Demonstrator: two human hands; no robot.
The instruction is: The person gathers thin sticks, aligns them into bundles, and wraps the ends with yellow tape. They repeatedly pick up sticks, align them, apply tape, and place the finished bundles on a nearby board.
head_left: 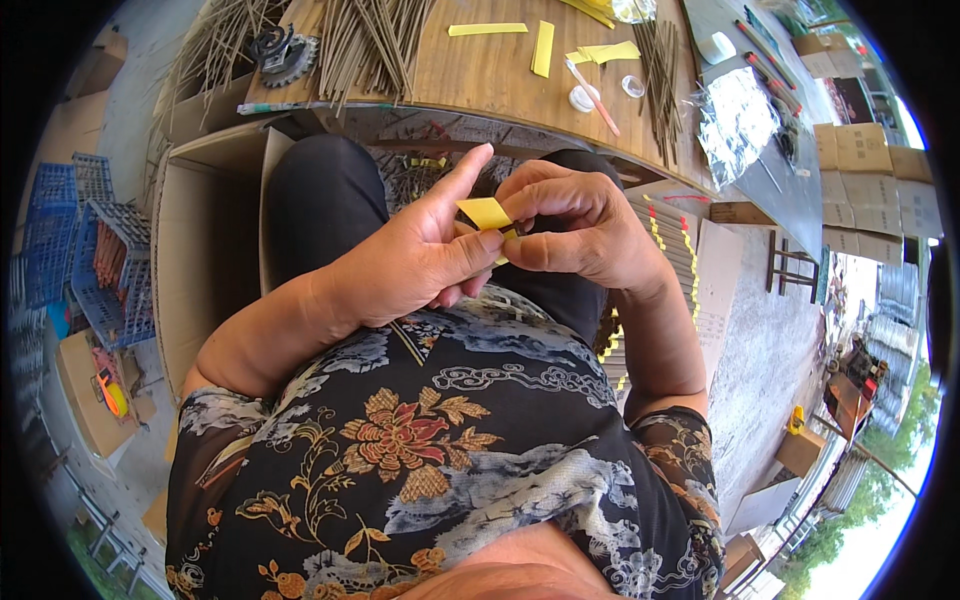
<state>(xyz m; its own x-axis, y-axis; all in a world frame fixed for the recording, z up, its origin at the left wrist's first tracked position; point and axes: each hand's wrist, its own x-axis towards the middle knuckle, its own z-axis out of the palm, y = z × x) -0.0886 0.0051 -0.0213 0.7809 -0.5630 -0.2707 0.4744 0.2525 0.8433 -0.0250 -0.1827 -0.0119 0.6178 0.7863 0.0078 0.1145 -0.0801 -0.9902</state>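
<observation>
Over my lap, a yellow paper strip (484, 213) is held between my two hands. My left hand (425, 248) grips it with the thumb pressed on its lower side, while the index finger points up and away. My right hand (585, 225) pinches the strip's right side between thumb and bent fingers. A small dark piece, perhaps the end of a thin stick, shows between the fingertips; most of it is hidden. Beside my right forearm lie brown sticks with yellow-wrapped ends (660, 232).
Ahead, the wooden table (480, 75) carries thin brown sticks (370, 45), loose yellow strips (488, 29), a toothed metal wheel (292, 66) and a small white pot (582, 98). Crumpled foil (735, 115) lies at the right. An open cardboard box (208, 235) and blue crates (110, 275) stand left.
</observation>
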